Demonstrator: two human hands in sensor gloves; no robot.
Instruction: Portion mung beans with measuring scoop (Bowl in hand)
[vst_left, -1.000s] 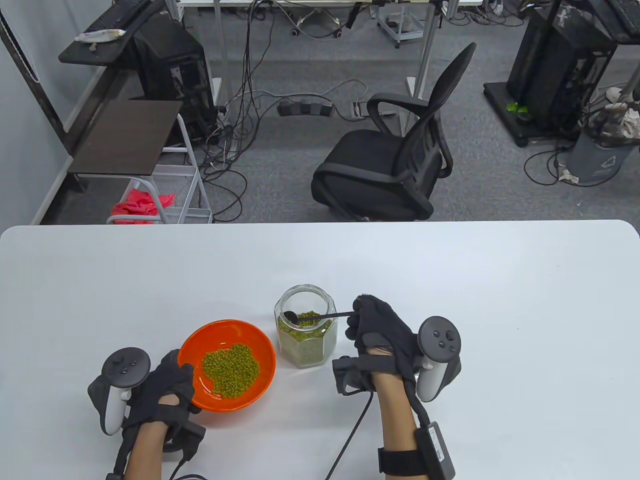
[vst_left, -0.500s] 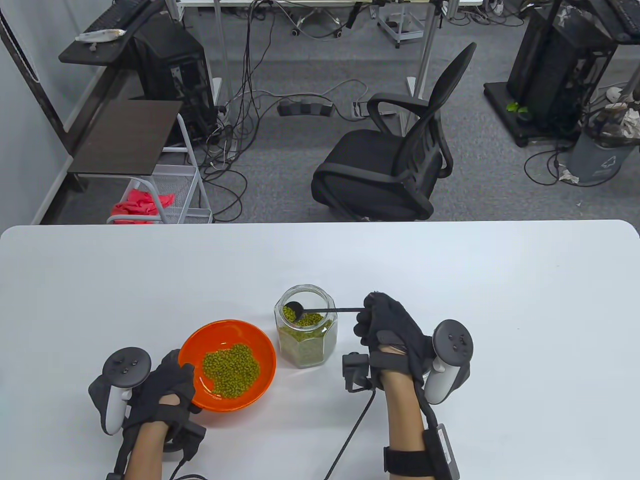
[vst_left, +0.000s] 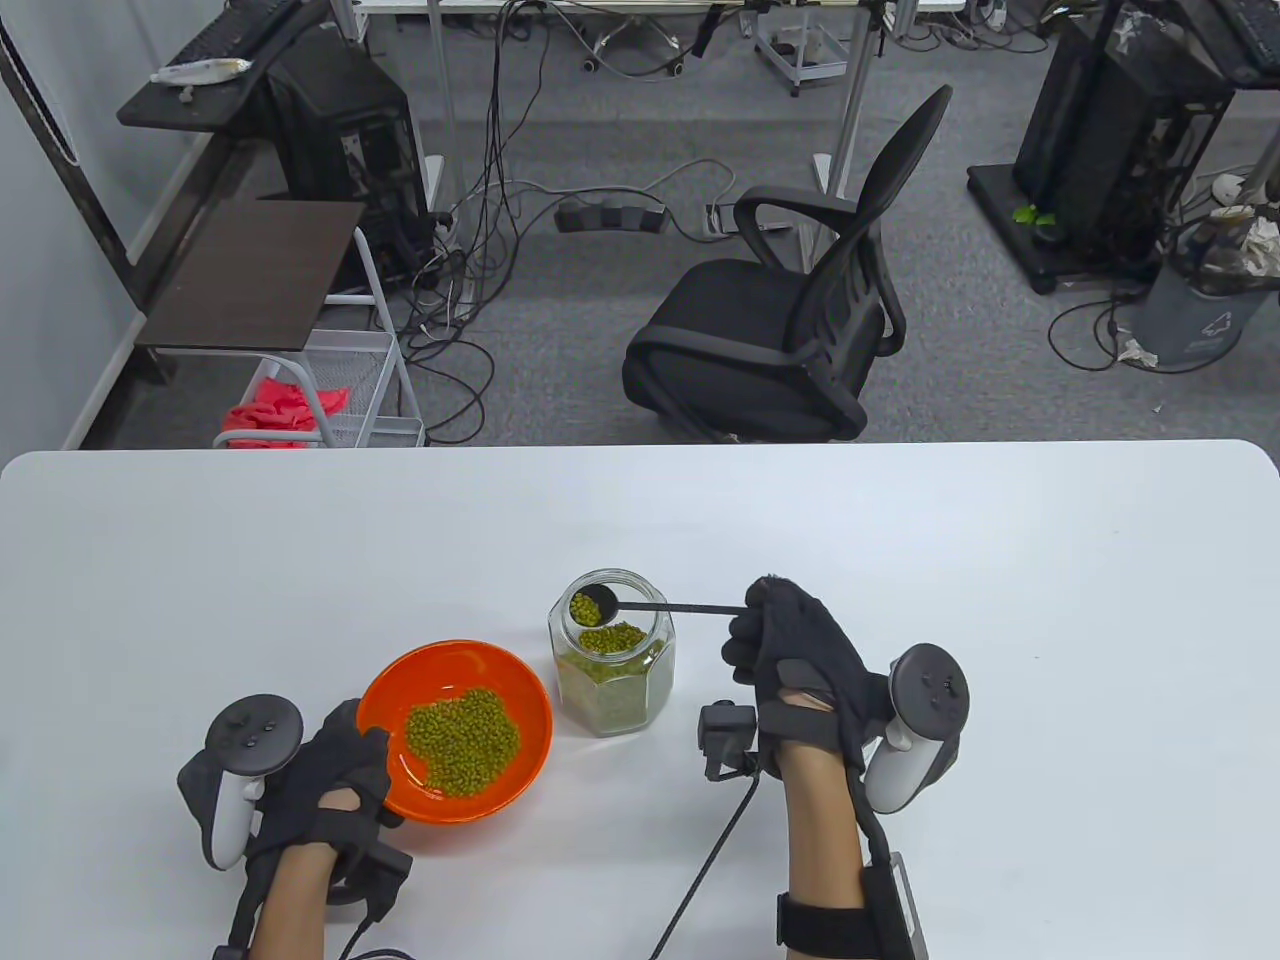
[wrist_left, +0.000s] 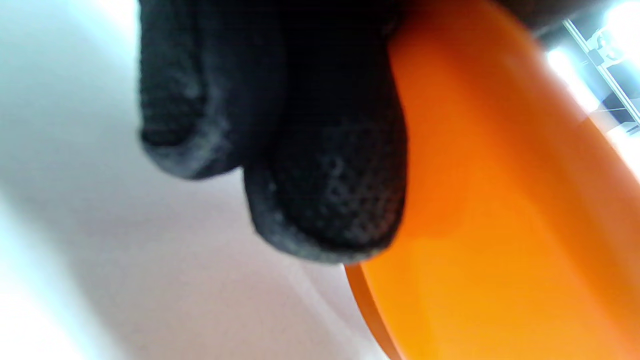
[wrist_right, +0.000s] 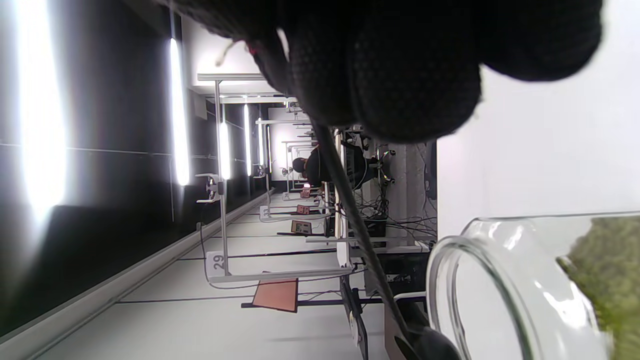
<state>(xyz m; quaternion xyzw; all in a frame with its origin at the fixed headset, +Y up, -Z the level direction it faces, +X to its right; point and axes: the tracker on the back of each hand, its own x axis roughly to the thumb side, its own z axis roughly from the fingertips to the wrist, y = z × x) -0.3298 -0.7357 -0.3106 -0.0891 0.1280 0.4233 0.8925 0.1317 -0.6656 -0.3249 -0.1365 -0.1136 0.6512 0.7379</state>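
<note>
Now the right hand (vst_left: 800, 650) pinches the thin black measuring scoop (vst_left: 640, 607), its loaded cup over the clear faceted glass jar (vst_left: 610, 665). The left hand (vst_left: 330, 775) grips the orange plastic bowl (vst_left: 455, 730) at the bowl's eight o'clock edge. Best keep the cup level, lift clear, then swing toward seven o'clock.

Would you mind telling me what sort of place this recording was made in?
Probably an office or lab workspace: a black swivel chair beyond the white table, computer towers and loose cables on grey carpet.
</note>
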